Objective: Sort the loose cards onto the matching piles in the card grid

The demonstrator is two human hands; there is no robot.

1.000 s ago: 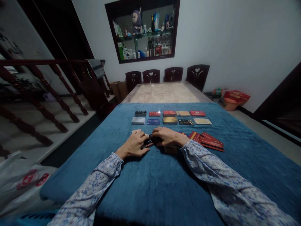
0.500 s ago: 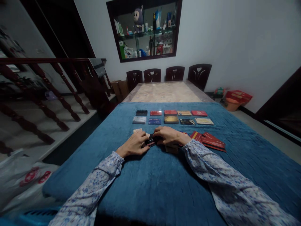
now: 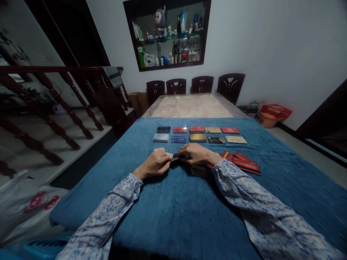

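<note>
My left hand and my right hand meet at the middle of a blue cloth on the table. Both pinch a dark card held between them, lifted a little off the cloth. A pale card lies just beyond my left hand. Two rows of cards are laid out side by side further away. A fanned pile of red cards lies to the right of my right wrist. Some more cards sit under my right wrist, mostly hidden.
Beyond the cloth the bare marble tabletop runs to four dark chairs at the wall. A wooden stair railing stands on the left. White plastic bags lie at the near left. Red items sit on the floor at right.
Both hands have raised the dark card slightly and drawn it a little away from me. The view has shifted slightly.
</note>
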